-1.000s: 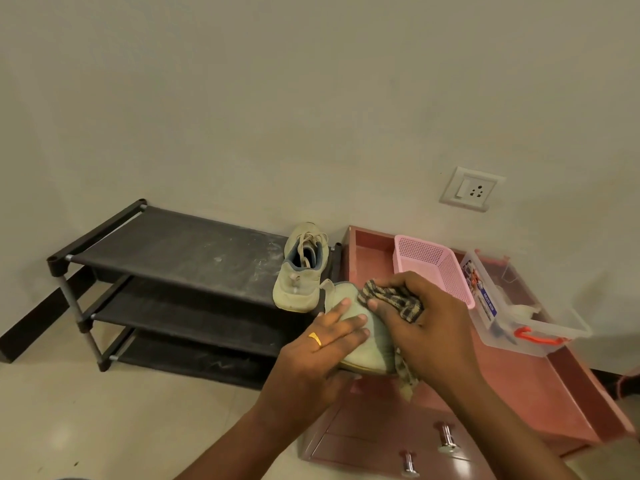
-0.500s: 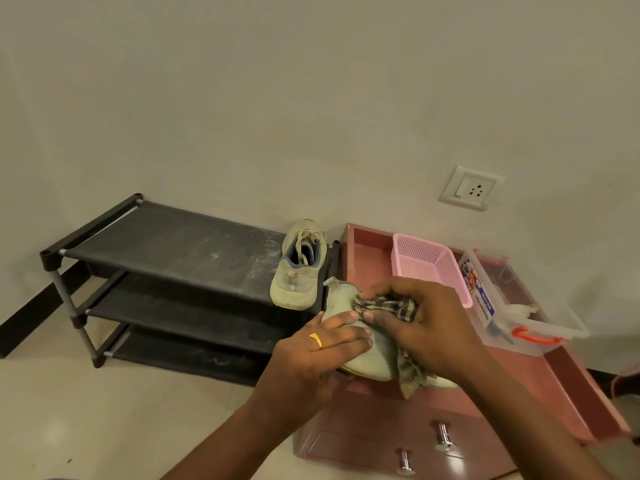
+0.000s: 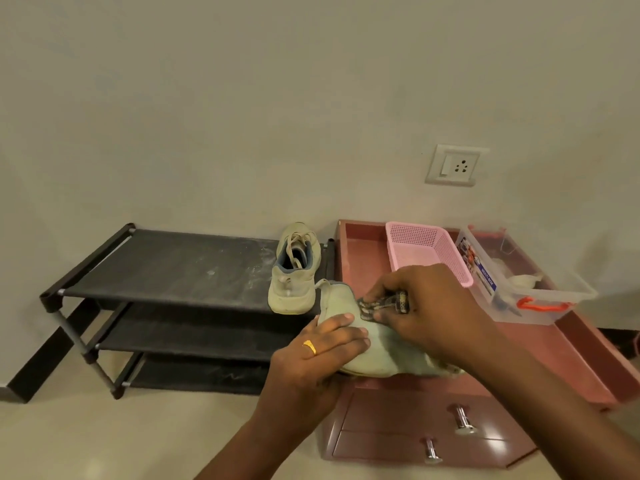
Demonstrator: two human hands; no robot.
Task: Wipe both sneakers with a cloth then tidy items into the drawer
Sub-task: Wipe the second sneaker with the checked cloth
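Observation:
One pale green sneaker (image 3: 375,351) lies on its side at the front left of the pink drawer unit's top (image 3: 540,355). My left hand (image 3: 313,356) grips it from the left, a gold ring on one finger. My right hand (image 3: 427,306) holds a checked cloth (image 3: 382,304) bunched against the sneaker's upper side, near its heel. The other pale green sneaker (image 3: 294,271) stands upright on the right end of the black shoe rack's top shelf (image 3: 180,268), heel towards me.
A pink mesh basket (image 3: 424,249) and a clear plastic box (image 3: 519,275) with an orange handle stand at the back of the unit's top. Two drawer fronts with chrome knobs (image 3: 462,420) face me below. A wall socket (image 3: 455,165) is above. The floor lies left.
My right hand has drawn the cloth along the sneaker towards its heel and bunched it tighter. My left hand keeps its hold on the sneaker.

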